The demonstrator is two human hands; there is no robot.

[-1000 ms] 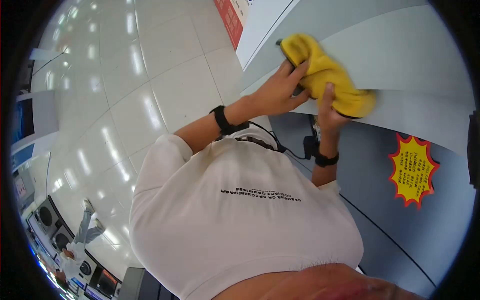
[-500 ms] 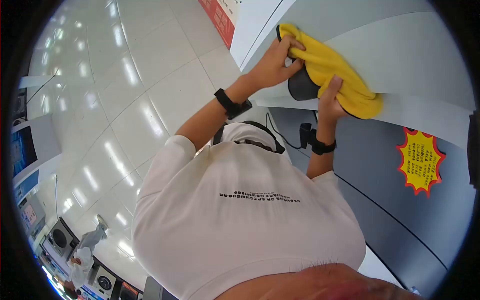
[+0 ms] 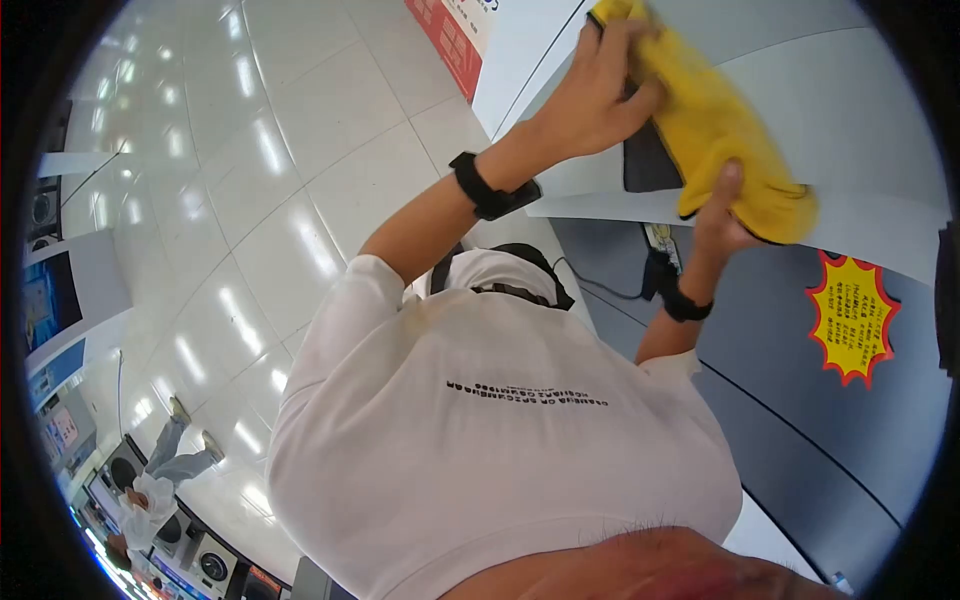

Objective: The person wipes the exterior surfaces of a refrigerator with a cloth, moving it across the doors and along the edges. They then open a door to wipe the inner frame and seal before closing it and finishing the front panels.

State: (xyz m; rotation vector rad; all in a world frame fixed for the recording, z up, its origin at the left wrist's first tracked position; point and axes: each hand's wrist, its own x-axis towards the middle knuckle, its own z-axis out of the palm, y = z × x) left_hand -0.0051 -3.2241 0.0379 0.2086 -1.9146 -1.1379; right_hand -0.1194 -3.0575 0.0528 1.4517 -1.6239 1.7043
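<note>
A yellow cleaning cloth (image 3: 730, 125) with dark edging lies bunched lengthwise against the pale grey surface (image 3: 830, 100). A dark grey part (image 3: 650, 160), which looks like the cloth's other side, shows at its near left. My left hand (image 3: 608, 85) grips the cloth's far end with bent fingers, slightly blurred. At the near end, my right hand (image 3: 725, 215) holds it with the thumb on top; the other fingers are mostly hidden beneath.
A red-edged yellow label (image 3: 852, 318) is on the dark grey panel (image 3: 780, 400) below the pale surface. A red and white box (image 3: 450, 40) stands ahead. Glossy tiles (image 3: 330, 170) cover the floor at left, where another person (image 3: 150, 500) is near front-loading washers (image 3: 212, 563).
Both hands and the cloth have shifted forward and to the right over the pale surface. The other person at lower left now shows both legs.
</note>
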